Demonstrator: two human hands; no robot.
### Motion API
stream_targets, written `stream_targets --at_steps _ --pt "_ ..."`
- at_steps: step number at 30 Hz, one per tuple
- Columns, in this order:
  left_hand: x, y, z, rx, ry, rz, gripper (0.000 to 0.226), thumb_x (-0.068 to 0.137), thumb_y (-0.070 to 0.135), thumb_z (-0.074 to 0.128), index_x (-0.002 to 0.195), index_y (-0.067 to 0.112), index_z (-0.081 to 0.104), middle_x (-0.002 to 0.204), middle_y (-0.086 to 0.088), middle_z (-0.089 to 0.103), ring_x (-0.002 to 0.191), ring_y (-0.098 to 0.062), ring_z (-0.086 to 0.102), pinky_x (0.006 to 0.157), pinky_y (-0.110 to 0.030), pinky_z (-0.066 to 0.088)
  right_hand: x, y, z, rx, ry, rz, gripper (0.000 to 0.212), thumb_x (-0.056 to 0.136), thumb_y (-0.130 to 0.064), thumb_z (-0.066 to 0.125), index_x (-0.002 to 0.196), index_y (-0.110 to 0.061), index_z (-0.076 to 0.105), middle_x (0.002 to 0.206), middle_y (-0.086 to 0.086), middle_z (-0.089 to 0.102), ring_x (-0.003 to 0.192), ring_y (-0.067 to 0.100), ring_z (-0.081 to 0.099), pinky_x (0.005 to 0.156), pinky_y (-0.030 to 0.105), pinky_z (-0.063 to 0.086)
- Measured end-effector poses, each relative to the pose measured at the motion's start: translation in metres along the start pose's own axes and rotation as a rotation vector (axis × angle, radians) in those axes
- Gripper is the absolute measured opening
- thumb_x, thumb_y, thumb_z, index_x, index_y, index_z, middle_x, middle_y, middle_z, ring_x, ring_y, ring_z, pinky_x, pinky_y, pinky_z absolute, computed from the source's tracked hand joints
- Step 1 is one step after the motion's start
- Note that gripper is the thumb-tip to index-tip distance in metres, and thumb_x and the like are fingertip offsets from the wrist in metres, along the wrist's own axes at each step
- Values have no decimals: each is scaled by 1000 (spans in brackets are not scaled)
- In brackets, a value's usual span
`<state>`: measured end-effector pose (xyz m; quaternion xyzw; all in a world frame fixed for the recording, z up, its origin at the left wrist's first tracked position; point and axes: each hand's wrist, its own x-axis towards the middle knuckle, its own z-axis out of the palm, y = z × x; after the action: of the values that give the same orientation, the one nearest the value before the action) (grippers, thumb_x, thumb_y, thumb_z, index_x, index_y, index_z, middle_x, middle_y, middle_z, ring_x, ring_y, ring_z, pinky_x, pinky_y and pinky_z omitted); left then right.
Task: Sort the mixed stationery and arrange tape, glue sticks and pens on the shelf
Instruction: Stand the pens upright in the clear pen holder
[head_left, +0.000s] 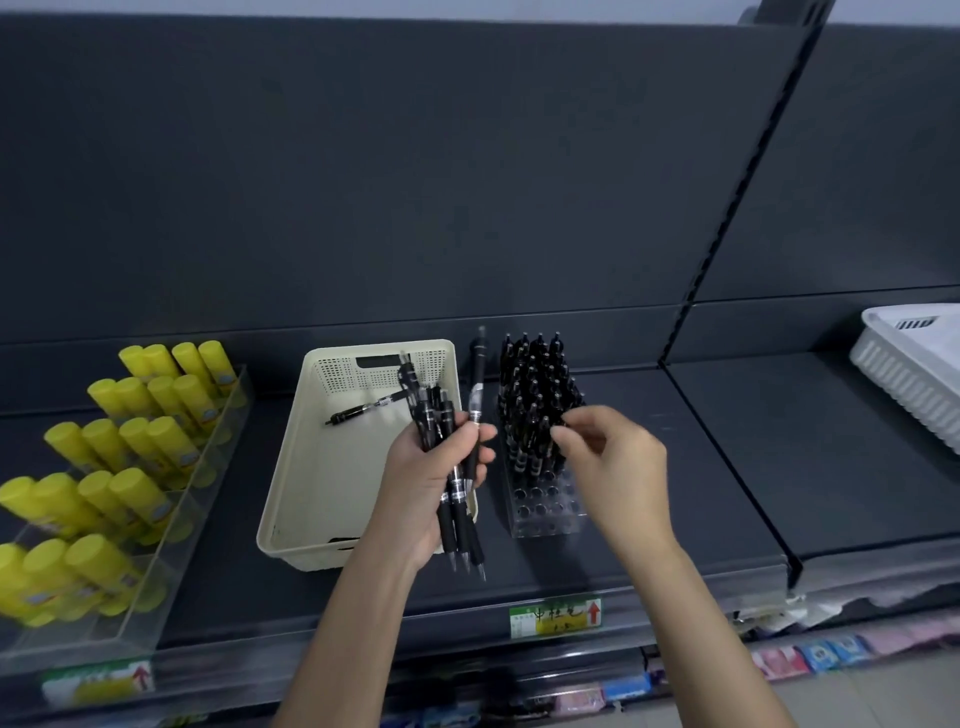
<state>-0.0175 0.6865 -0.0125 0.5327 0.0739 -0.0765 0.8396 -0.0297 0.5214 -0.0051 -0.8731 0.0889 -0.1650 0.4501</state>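
Observation:
My left hand (423, 478) grips a bundle of several black pens (451, 457), tips pointing down, over the right side of a cream basket (296, 483). One loose black pen (363, 408) lies in the basket near its back wall. To the right stands a clear pen holder (543, 512), its rear rows filled with upright black pens (535, 395) and its front holes bare. My right hand (610, 467) hovers over the holder with fingers loosely curled, holding nothing. Yellow glue sticks (119, 452) stand in rows in a clear tray at the left.
A white plastic basket (914, 374) sits on the adjoining shelf at the far right. Price labels (555, 617) hang on the dark shelf's front edge. Packaged goods show on a lower shelf below.

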Motion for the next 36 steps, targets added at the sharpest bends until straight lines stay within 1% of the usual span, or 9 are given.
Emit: stream_targets --at_steps 3,8,11,13,15,18,23,27,36 --pt "-5 1 8 187 -123 26 13 88 4 62 100 8 59 86 -8 74 69 -13 67 61 -25 54 1 -12 -5 287 -60 76 6 85 -18 68 88 -14 73 74 -8 69 65 2 60 62 16 49" --pt "-10 -3 19 325 -262 -9 12 89 4 62 100 8 57 82 -6 73 72 -16 68 63 -27 54 1 -16 -6 586 -183 160 29 88 -12 65 82 15 56 74 29 59 59 20 54 55 29 49" --pt "-9 -4 21 303 -172 -7 10 91 11 62 99 7 57 89 -9 74 81 -21 72 67 -28 56 3 -13 -11 636 -98 173 26 87 -12 66 82 13 58 75 22 58 66 22 55 58 26 51" --pt "-4 -5 18 272 -53 -7 12 92 13 60 100 6 56 89 -11 73 81 -20 72 67 -28 57 7 -12 -18 656 -26 190 14 87 -11 66 82 2 67 75 13 62 69 18 58 60 22 52" --pt "2 -7 13 228 70 -21 13 93 13 59 100 3 56 82 -10 69 70 -18 70 61 -26 56 11 -8 -23 612 50 189 8 87 -11 66 81 -11 71 72 2 66 69 12 61 63 20 53" --pt "8 -9 6 102 185 -79 6 93 10 57 93 5 55 72 -5 57 58 -13 56 54 -25 49 14 2 -21 327 143 140 8 86 -16 68 78 -15 69 69 -2 67 68 16 63 66 24 52" --pt "11 -8 5 -167 213 -142 15 89 -6 50 95 7 52 73 -7 52 59 -13 54 52 -24 51 11 11 -5 72 125 50 7 84 -16 70 80 -11 68 72 -6 66 70 6 61 62 10 44" --pt "10 -7 3 -189 189 -150 16 89 -7 53 101 4 57 79 -9 55 66 -15 59 63 -29 58 12 17 5 -8 75 9 2 84 -14 70 85 -13 69 74 -6 67 71 8 63 59 5 44" --pt "5 -8 2 -103 136 -108 16 91 -7 53 105 -6 61 92 -17 73 81 -22 73 63 -25 58 9 34 25 -149 -24 10 15 85 -14 69 97 -8 63 85 2 69 77 15 64 72 29 54"
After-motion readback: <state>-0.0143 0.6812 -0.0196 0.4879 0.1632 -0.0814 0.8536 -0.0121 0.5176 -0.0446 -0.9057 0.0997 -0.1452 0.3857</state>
